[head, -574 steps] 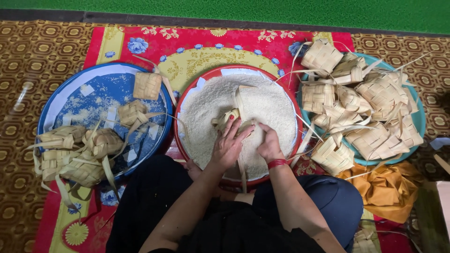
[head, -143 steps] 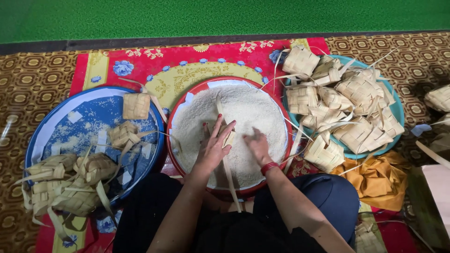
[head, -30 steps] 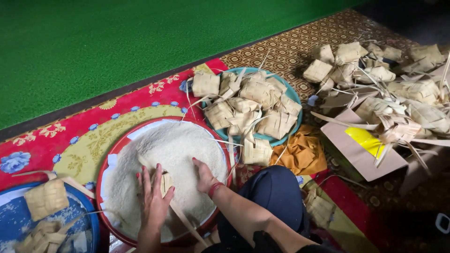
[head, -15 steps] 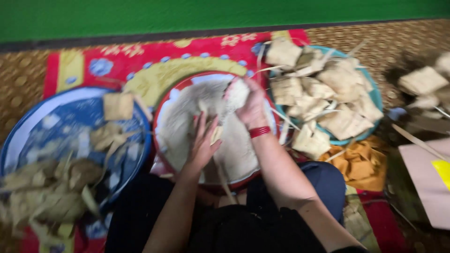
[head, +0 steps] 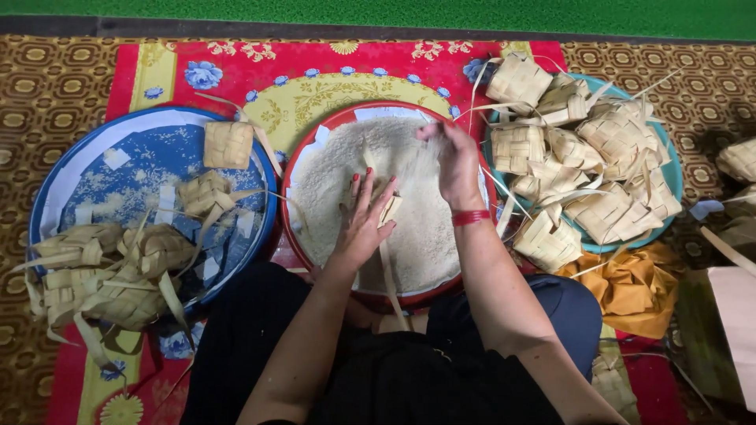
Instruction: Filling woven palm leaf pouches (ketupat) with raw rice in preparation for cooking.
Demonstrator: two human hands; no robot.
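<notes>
The left hand [head: 364,223] reaches forward from a bent forearm, palm down over the middle of the red-rimmed basin [head: 315,142] of raw white rice [head: 409,236]. Its fingers spread and curl around a small woven palm-leaf pouch [head: 386,208], holding it upright in the rice with its open corner up. A long loose leaf strip [head: 391,277] trails from the pouch toward the person's lap.

The right hand [head: 455,161], with a red band [head: 469,217] at the wrist, hangs raised above the far right part of the basin, fingers loosely bunched and pointing down; pale grains blur beneath it. Whether it grips anything is not clear.

The pouch is tan, plaited in a diamond weave, and mostly hidden by the left hand's fingers.

To the left, a blue basin [head: 63,197] holds limp, flat woven pouches [head: 118,267]. To the right, a teal basin [head: 669,169] is heaped with fuller woven pouches [head: 583,149]. All sit on a red floral mat [head: 315,63].
</notes>
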